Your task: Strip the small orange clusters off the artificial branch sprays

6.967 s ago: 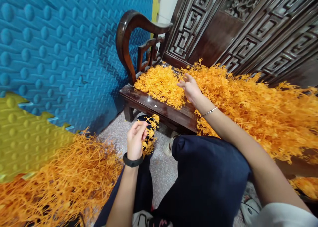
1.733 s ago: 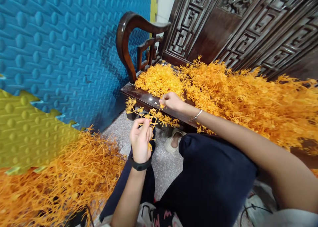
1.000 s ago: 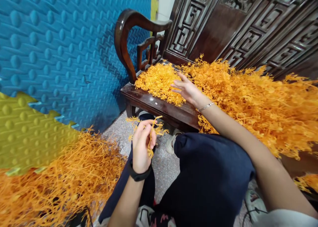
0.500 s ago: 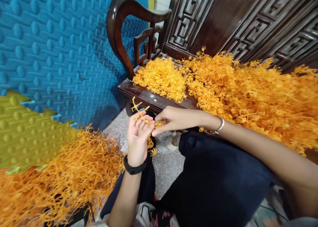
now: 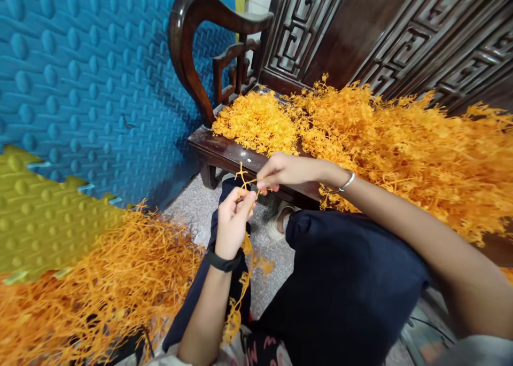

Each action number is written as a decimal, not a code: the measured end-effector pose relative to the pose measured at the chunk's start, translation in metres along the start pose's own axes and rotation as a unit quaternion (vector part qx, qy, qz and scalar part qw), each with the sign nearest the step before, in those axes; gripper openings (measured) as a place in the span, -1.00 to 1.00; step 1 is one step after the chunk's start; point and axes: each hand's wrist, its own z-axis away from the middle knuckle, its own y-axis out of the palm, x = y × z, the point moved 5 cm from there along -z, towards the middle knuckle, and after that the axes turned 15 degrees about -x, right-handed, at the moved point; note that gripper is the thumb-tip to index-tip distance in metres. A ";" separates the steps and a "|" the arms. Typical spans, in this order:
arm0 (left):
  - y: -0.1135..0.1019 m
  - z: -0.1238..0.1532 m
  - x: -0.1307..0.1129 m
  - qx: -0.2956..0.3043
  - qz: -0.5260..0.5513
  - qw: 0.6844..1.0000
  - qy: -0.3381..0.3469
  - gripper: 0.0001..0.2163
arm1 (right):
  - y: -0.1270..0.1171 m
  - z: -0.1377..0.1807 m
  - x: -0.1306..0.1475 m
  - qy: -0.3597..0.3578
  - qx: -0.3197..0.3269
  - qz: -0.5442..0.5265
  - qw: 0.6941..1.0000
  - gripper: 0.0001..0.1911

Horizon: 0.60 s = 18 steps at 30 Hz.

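My left hand (image 5: 234, 219) is closed on a branched orange plastic stem (image 5: 242, 178), whose thin forked tips stick up above the fingers. Pinched together just to the right, the fingers of my right hand (image 5: 276, 172) grip a thin part of the same stem. Below my left hand a strand with small orange flower-like pieces (image 5: 240, 288) hangs down, blurred in places, past my wrist and over my leg. Both hands are in front of the bench's front edge, above my knees. The exact spot where the fingertips meet the stem is partly hidden.
A dark wooden bench (image 5: 224, 148) with a carved back carries a small heap of orange florets (image 5: 260, 123) and a large pile of orange flower sprays (image 5: 404, 147). Bare orange stems (image 5: 132, 270) are heaped at lower left. Blue foam matting (image 5: 88, 83) lies beyond.
My left hand has turned and closed more tightly round the stem. My right hand has shifted slightly up and right. The flowered strand now hangs lower beneath my left wrist.
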 end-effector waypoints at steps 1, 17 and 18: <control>-0.001 0.000 0.002 -0.005 0.002 1.000 -0.011 -0.77 | -0.016 -0.003 -0.007 0.015 -0.078 -0.004 0.997 -0.73; -0.013 -0.014 0.008 -0.103 0.151 0.983 0.001 -0.86 | -0.055 -0.001 -0.120 0.257 -0.481 -0.400 0.737 -0.79; -0.014 -0.015 0.009 -0.105 0.148 0.983 0.000 -0.86 | -0.054 0.001 -0.123 0.284 -0.481 -0.412 0.720 -0.82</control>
